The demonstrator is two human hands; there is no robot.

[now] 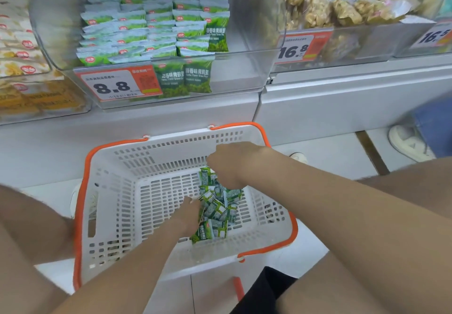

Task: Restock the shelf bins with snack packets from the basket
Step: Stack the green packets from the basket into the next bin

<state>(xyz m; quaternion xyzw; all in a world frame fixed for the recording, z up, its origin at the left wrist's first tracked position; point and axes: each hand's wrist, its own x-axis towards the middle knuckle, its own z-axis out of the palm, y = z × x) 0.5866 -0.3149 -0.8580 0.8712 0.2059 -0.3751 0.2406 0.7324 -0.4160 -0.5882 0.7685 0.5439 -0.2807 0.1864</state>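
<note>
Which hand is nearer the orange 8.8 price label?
Right. Right hand at white plastic basket's far wall, below the label; left hand further back among green snack packets.

The left hand (188, 218) and right hand (230, 164) are bare. The left forearm (127, 264) and right forearm (318, 206) are also uncovered all the way to the picture's edge. The left leg (29, 228) and right leg (367, 289) show bare skin. Black shorts (264, 291) of plain, unmarked cloth show at the bottom.
</note>
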